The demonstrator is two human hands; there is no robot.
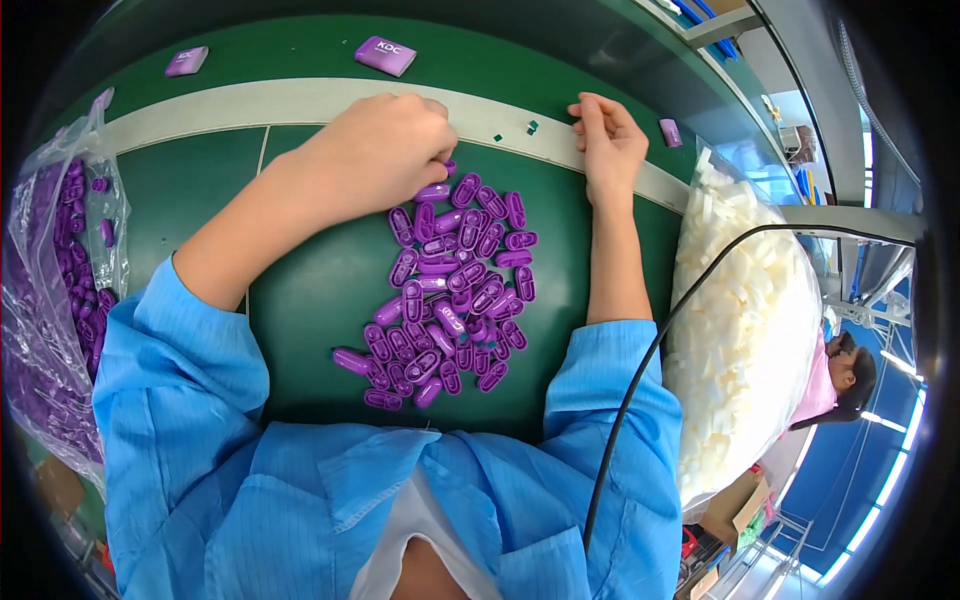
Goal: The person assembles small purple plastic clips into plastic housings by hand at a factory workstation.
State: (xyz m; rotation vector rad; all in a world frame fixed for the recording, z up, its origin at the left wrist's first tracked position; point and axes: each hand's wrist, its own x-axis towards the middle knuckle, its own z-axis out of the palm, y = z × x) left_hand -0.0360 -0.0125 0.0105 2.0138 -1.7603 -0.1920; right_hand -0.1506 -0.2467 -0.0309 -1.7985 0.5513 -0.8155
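Note:
A loose pile of small oval purple plastic shells [440, 290] lies on the green work mat in front of me. Many show a hollow inside, while others lie with the smooth side up. At the pile's far end my left hand [390, 150] is closed, its fingertips bent down on a purple shell [449, 168] that they partly cover. My right hand [612, 150] hovers to the right over the pale strip, fingers loosely curled with the tips apart and nothing visible in them. Beside it lie tiny dark green bits [533, 127].
A clear bag of purple parts [75, 250] stands at the left. On the right is a big bag of cream-coloured pieces [740, 330], with a black cable [640, 375] hanging before it. Purple blocks [386, 57] sit along the back. A person in pink [815, 385] is far right.

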